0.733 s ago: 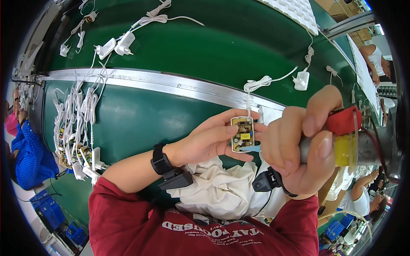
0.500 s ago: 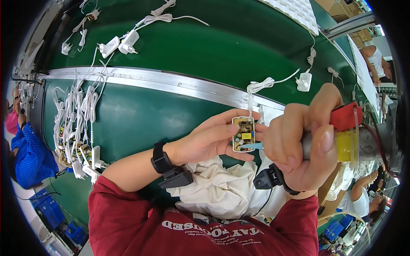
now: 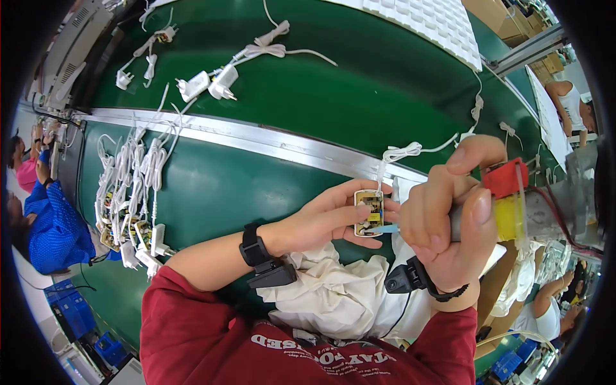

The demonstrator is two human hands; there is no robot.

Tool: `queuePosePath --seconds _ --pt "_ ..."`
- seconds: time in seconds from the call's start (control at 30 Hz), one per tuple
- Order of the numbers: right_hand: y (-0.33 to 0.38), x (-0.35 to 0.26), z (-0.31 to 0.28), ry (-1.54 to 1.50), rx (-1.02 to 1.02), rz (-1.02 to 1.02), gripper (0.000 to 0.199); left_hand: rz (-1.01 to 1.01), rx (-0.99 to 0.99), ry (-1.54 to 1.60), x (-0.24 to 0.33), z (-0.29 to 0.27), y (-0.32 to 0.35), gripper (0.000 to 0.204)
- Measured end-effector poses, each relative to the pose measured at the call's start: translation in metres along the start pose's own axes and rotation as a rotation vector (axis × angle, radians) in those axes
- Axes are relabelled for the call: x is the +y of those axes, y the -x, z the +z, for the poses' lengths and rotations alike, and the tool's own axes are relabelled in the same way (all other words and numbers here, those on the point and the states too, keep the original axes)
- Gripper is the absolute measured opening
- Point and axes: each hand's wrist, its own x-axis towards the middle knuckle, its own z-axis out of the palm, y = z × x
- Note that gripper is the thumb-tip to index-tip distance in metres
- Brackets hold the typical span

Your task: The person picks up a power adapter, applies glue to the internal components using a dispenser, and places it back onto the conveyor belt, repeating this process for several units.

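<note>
Pinching a small charger circuit board (image 3: pixel 369 213), the left hand (image 3: pixel 327 221) risks a slip as the right hand (image 3: pixel 449 221), gripping a red-and-yellow dispensing tool (image 3: pixel 504 199), presses its tip close.

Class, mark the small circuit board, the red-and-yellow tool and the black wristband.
circuit board (image 3: pixel 369 213), head view, yellow face.
red-and-yellow tool (image 3: pixel 505 181), head view, red block.
black wristband (image 3: pixel 253 246), head view, band on the left wrist.

Both forearms come up from the near edge in red sleeves. The left hand (image 3: pixel 327 218) reaches right, palm up, fingers pinched together. The right hand (image 3: pixel 449 221) stands upright just beside it, fist curled, index finger and thumb raised.
</note>
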Motion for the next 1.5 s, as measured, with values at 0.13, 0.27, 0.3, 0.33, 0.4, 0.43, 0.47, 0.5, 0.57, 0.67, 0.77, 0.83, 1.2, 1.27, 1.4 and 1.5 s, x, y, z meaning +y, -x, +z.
queuePosePath --seconds 0.13,0.27,0.3,0.33,0.4,0.43,0.47,0.5,0.57,0.67,0.77,0.83,1.2,1.27,1.4,1.5 --pt "0.005 -0.023 0.011 -0.040 -0.021 -0.024 0.031 0.075 0.064 -0.174 0.020 0.026 -0.001 0.041" --pt "0.012 -0.046 0.029 -0.063 -0.015 -0.039 0.030 0.311 0.054 -0.597 0.058 0.042 -0.037 0.042" --pt "0.014 -0.049 0.033 -0.062 -0.021 -0.045 0.030 0.467 0.146 -1.018 0.068 0.042 -0.051 0.042" --pt "0.015 -0.050 0.037 -0.066 -0.001 -0.042 0.030 0.619 0.244 -1.438 0.076 0.041 -0.059 0.043" --pt "0.018 -0.054 0.035 -0.070 0.051 -0.038 0.029 0.584 0.328 -1.562 0.080 0.041 -0.067 0.041" --pt "0.019 -0.055 0.032 -0.072 0.048 -0.043 0.029 0.540 0.428 -1.683 0.081 0.044 -0.070 0.040" --pt "0.019 -0.056 0.029 -0.082 0.044 -0.051 0.028 0.491 0.529 -1.802 0.081 0.046 -0.073 0.039" --pt "0.020 -0.057 0.024 -0.094 0.040 -0.058 0.028 0.490 0.529 -1.809 0.081 0.046 -0.075 0.039" --pt "0.022 -0.056 0.009 -0.106 0.058 -0.065 0.027 0.786 0.564 -1.860 0.084 0.049 -0.066 0.035" --pt "0.022 -0.057 -0.018 -0.004 0.059 -0.079 0.027 0.913 0.889 -2.247 0.117 0.037 -0.049 0.035" --pt "0.023 -0.065 -0.024 -0.011 0.043 -0.072 0.026 0.544 1.348 -2.690 0.141 0.019 -0.001 0.029" --pt "0.025 -0.070 -0.024 -0.004 0.024 -0.069 0.026 0.478 1.297 -2.676 0.135 0.015 0.007 0.028" --pt "0.034 -0.069 -0.020 -0.068 0.074 -0.084 0.025 0.726 1.091 -1.452 0.119 0.038 -0.038 0.033" --pt "0.030 -0.065 -0.036 -0.055 0.101 -0.065 0.025 0.358 0.672 -0.699 0.085 0.063 -0.045 0.040" --pt "0.023 -0.051 -0.060 -0.014 0.123 -0.034 0.024 0.217 0.565 -0.548 0.009 0.064 -0.050 0.036" --pt "0.015 -0.038 -0.075 0.033 0.138 -0.040 0.024 0.106 0.412 -0.380 -0.030 0.052 -0.055 0.037"
